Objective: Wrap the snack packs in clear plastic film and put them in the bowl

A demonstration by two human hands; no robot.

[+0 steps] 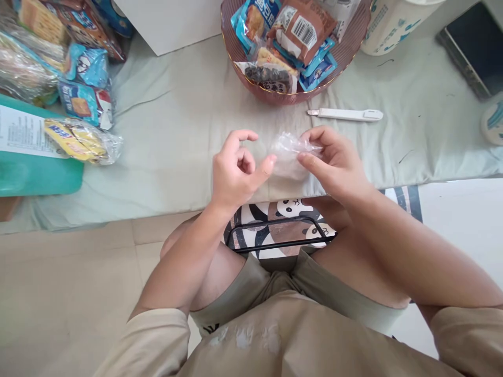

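Observation:
A crumpled clear plastic bag [290,152] is pinched between the thumb and fingers of my right hand [334,159], just above the near edge of the cloth. To its left, my left hand [238,167] has its thumb and index finger apart in a C shape, with the other fingers curled and nothing seen in it. The left thumb tip is close to the bag; whether it touches cannot be made out. Beyond my right hand lies a white utility knife [346,114] with its tip to the left. Behind stands a reddish ribbed bowl [271,98] of wrapped snacks.
Several packaged snacks [82,102] are piled at the left, with a yellow snack pack [78,141] on a green box [58,175]. At the right are a paper tub [393,26], a dark phone [477,50] and a small cup [493,123]. Pale green cloth [168,157] covers the table.

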